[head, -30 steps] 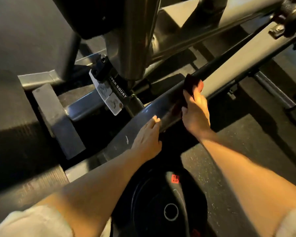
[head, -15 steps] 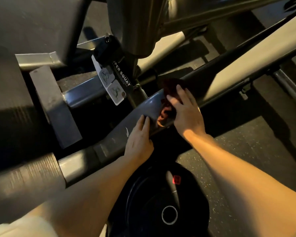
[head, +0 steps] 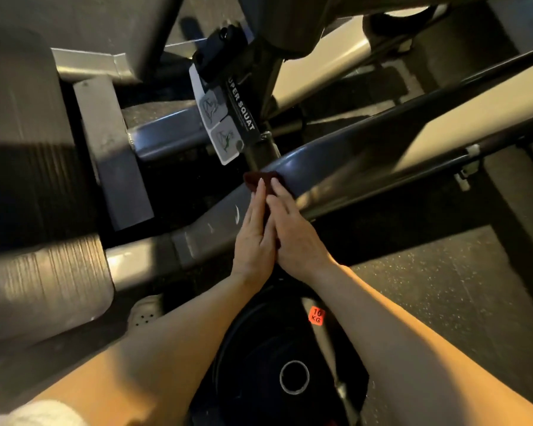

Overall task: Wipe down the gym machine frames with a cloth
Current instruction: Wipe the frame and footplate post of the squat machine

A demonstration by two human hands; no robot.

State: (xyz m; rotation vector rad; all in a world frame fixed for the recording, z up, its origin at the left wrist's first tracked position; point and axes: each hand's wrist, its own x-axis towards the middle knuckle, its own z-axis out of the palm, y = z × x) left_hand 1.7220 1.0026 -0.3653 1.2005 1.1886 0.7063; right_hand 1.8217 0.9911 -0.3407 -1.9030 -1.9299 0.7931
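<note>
Now: both hands flat, fingers straight; left hand (head: 254, 238), right hand (head: 296, 238) press dark red cloth (head: 259, 178) on grey steel frame beam (head: 336, 158); risk: unpinched cloth slips off rounded edge.

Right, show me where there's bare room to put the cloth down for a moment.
Bare speckled floor lies right of the right hand, below the frame beam. The beam's lit top further right is also free. It is crowded near the placard and over the weight plate.
</note>
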